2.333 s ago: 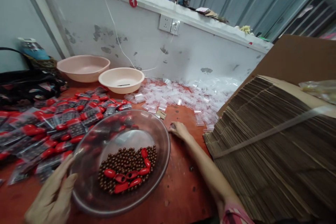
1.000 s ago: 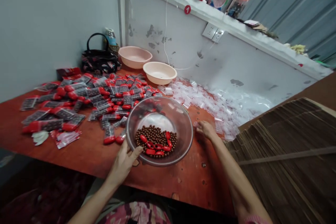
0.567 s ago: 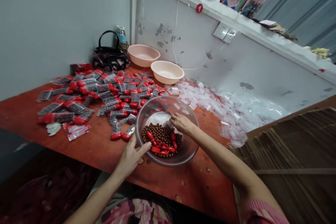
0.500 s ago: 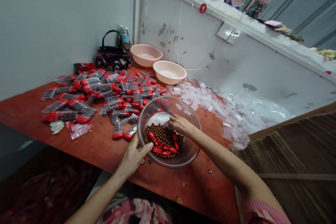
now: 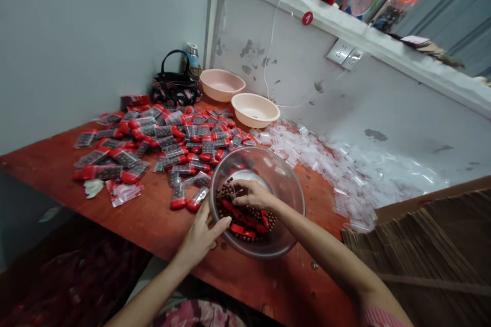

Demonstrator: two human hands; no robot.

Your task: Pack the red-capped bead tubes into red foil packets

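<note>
A clear plastic bowl (image 5: 293, 204) sits tilted near the front edge of the red table. Brown beads (image 5: 270, 218) and several red plastic pieces (image 5: 249, 220) lie in its lower left part. My left hand (image 5: 203, 232) grips the bowl's left rim, thumb over the edge and fingers outside. My right hand (image 5: 251, 195) is inside the bowl over the beads, its fingers curled together around a small clear piece that is hard to make out. Left of the bowl spreads a pile of clear packs with red ends (image 5: 164, 138), filled with dark beads.
Clear empty plastic cases (image 5: 318, 156) are heaped along the wall. Behind stand a pink basin (image 5: 222, 84), a cream basin (image 5: 255, 111) and a black handbag (image 5: 176, 87). Stacked cardboard (image 5: 425, 235) is at the right; a shelf (image 5: 345, 20) runs above.
My right hand has moved left and down within the bowl, onto the beads, which are now heaped at the left side. My left hand still holds the rim. The view has shifted slightly.
</note>
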